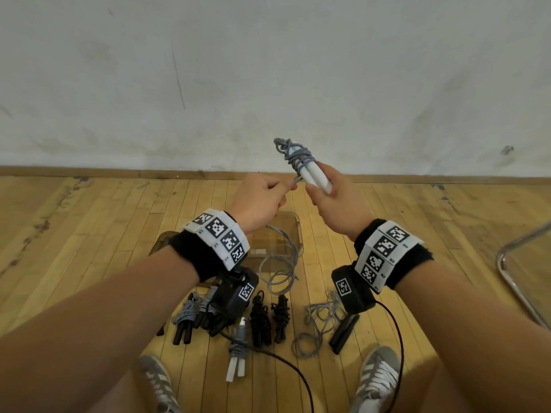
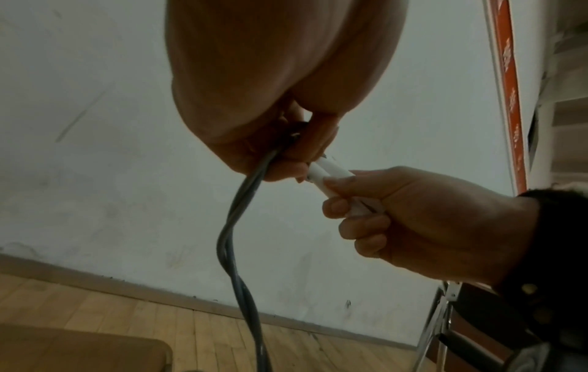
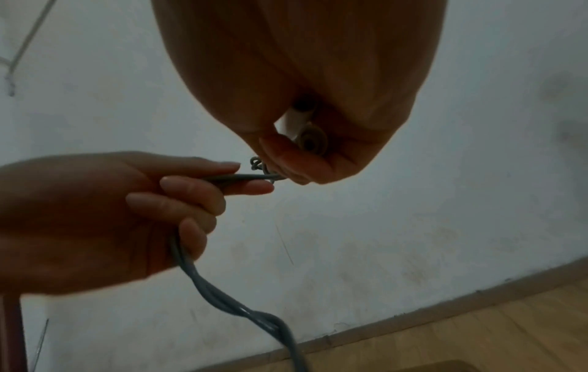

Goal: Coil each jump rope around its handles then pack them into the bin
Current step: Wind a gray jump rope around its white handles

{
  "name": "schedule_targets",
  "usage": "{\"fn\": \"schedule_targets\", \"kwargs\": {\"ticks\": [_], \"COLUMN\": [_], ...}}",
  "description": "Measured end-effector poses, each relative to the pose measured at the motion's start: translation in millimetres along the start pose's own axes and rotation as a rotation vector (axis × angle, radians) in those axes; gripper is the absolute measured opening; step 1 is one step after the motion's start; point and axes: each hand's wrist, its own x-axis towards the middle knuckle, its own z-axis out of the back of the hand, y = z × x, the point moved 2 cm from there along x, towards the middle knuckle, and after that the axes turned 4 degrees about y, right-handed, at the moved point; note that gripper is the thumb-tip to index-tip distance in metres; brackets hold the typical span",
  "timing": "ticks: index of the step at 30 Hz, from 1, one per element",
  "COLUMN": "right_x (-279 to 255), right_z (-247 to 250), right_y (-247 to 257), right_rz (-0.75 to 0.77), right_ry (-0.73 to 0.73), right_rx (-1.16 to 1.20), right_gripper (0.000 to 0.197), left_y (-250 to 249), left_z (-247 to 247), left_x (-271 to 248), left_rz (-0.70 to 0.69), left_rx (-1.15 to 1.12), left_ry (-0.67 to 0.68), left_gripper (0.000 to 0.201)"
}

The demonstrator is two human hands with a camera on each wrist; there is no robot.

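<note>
While right hand [image 1: 334, 198] grips white handles [image 1: 313, 174], left wrist view shows twisted cord [image 2: 235, 251]

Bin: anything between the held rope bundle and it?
No solid object. The right hand holds the white handles above the clear bin, but the uncoiled grey rope, gripped by the left hand, trails down over the bin.
</note>
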Motion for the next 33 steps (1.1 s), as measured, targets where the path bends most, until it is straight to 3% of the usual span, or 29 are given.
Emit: {"fn": "schedule_targets", "kwargs": {"ticks": [3, 6, 9, 12, 17, 21, 23, 25, 27, 33], "right_x": [-2.5, -4.3, -9.9, -13.5, -12.4, -9.5, -10.2, -10.9, -8.4, 1.4], "right_z": [-2.0, -7.0, -14.6, -17.6, -14.2, -5.9, -5.6, -7.3, -6.1, 4.7], "right_y": [-1.0, 1.5, 2.6, 3.0, 6.0, 11.7, 14.4, 14.2, 10.3, 1.3], "right_rz": [0.079, 0.064, 0.155, 0.222, 0.251, -0.03, -0.171, -0.167, -0.088, 0.013], "right_ry": [0.001, 0.008, 0.007, 0.038, 0.069, 0.141, 0.255, 0.327, 0.284, 0.025], "right_rx": [-0.299, -0.523, -0.601, -0.491, -0.262, 0.474, 0.656, 0.626, 0.527, 0.222], "right_gripper": [0.051, 0.059, 0.056, 0.054, 0.052, 0.063, 0.057, 0.044, 0.035, 0.046], "left_y": [-2.0, -2.3, -2.0, -1.0, 1.4, -4.4, -5.2, -3.7, -1.6, 2.3], "left_z": [-3.3, -5.0, -7.0, -3.1, 5.7, 4.3, 3.6, 3.9, 4.5, 7.6], "left_x": [0.0, 2.2, 3.9, 5.8, 8.8, 8.2, 7.1, 6.3, 6.6, 6.8], "left_rz": [-0.012, -0.014, 0.008, 0.045, 0.057, 0.021, 0.001, -0.006, 0.006, 0.017], "left_rx": [-0.019, -0.019, -0.044, -0.056, -0.141, -0.289, -0.303, -0.272, -0.202, -0.028], "left_ry": [-0.037, -0.06, -0.088, -0.165, -0.212, -0.107, -0.068, -0.063, -0.072, -0.025], "left_gripper": [0.034, 0.035, 0.046, 0.055, 0.039, 0.041, 0.045, 0.049, 0.051, 0.019]}}
